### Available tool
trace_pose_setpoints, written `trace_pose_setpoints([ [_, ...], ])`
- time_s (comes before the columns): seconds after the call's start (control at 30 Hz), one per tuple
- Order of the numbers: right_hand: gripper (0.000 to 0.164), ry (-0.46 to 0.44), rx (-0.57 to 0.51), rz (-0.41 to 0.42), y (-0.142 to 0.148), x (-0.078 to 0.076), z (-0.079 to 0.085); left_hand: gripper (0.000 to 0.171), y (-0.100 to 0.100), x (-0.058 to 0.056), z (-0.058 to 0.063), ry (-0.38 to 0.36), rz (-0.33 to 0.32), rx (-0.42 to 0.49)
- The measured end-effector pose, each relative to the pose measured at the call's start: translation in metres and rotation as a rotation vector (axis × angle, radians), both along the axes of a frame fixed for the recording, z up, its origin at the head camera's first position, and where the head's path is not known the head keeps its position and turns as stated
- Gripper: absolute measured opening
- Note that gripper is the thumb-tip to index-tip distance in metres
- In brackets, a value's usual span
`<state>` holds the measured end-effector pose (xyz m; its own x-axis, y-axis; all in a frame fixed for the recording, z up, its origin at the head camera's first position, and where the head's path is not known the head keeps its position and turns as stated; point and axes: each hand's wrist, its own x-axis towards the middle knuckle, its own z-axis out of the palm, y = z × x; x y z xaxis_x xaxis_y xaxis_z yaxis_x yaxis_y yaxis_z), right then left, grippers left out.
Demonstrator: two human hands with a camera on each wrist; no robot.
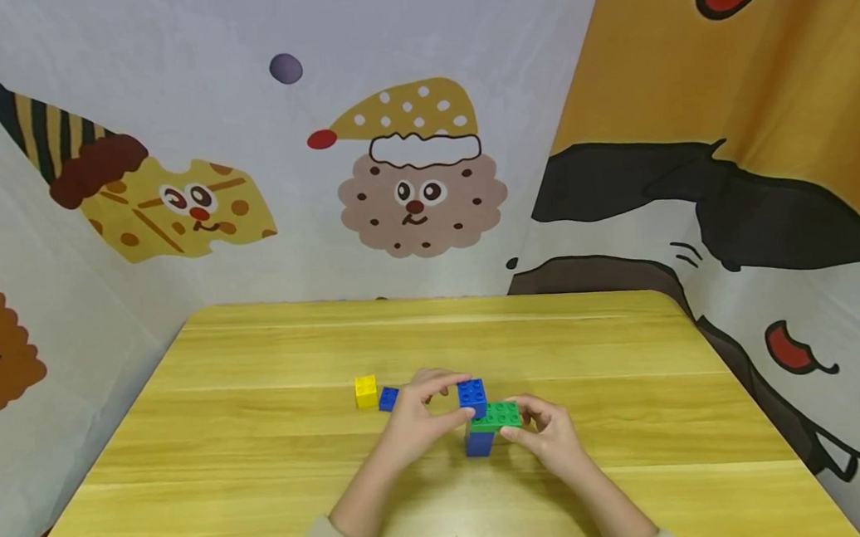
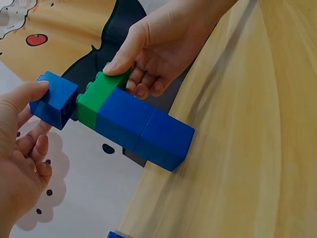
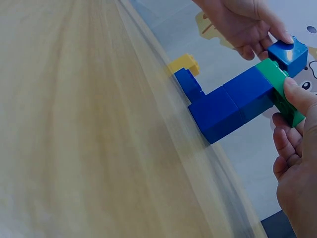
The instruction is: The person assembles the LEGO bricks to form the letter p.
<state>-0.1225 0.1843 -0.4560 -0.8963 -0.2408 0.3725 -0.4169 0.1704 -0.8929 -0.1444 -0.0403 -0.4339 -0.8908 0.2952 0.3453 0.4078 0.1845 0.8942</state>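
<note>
My left hand (image 1: 413, 413) pinches a square blue brick (image 1: 472, 393) between thumb and fingers, right at the studs of a longer green brick (image 1: 503, 415). Whether the two bricks touch, I cannot tell. The green brick lies across the top of two stacked blue bricks (image 2: 143, 128) that stand upright on the table, and its free end juts out to the right. That jutting end is gripped by my right hand (image 1: 552, 436), thumb on the near side, as the right wrist view also shows on the green brick (image 3: 287, 101).
On the wooden table (image 1: 265, 480), left of the stack and partly behind my left hand, lie a low blue brick (image 1: 388, 399) and a yellow brick (image 1: 366, 391). A cartoon-printed cloth (image 1: 431, 277) hangs behind the table's far edge.
</note>
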Motion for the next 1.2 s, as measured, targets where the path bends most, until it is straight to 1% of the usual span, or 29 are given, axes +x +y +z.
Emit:
trace_pose_setpoints([
  [0.13, 0.025, -0.004, -0.005, -0.005, 0.0, 0.0, 0.0, 0.041, 0.004, 0.0, 0.001, 0.027, -0.014, 0.004],
  [0.27, 0.026, 0.028, 0.0, 0.0, 0.002, -0.002, -0.005, 0.041, 0.007, 0.001, 0.001, 0.026, -0.023, -0.006],
  [0.37, 0.026, 0.049, -0.007, 0.013, 0.004, -0.007, -0.015, 0.042, 0.008, 0.001, 0.0, 0.016, -0.031, -0.007],
  [0.43, 0.027, 0.046, -0.011, 0.017, 0.004, -0.007, -0.016, 0.042, 0.008, 0.001, -0.001, 0.012, -0.036, -0.003],
  [0.5, 0.028, 0.048, -0.019, 0.017, 0.006, -0.01, -0.022, 0.041, 0.008, 0.001, -0.002, 0.009, -0.041, -0.002],
  [0.6, 0.029, 0.045, -0.017, 0.013, 0.007, -0.011, -0.025, 0.041, 0.009, 0.001, -0.003, 0.009, -0.045, -0.007],
  [0.67, 0.029, 0.049, -0.022, 0.015, 0.009, -0.014, -0.032, 0.041, 0.009, 0.001, -0.003, 0.014, -0.047, -0.013],
  [0.83, 0.028, 0.023, -0.025, 0.002, 0.008, -0.014, -0.031, 0.04, 0.01, 0.001, -0.004, 0.035, -0.053, -0.027],
  [1.07, 0.027, -0.001, -0.026, -0.01, 0.007, -0.013, -0.029, 0.042, 0.012, 0.001, -0.005, 0.008, -0.064, -0.015],
  [1.2, 0.028, -0.014, -0.016, -0.014, 0.006, -0.013, -0.027, 0.043, 0.013, 0.0, -0.007, 0.014, -0.061, -0.019],
])
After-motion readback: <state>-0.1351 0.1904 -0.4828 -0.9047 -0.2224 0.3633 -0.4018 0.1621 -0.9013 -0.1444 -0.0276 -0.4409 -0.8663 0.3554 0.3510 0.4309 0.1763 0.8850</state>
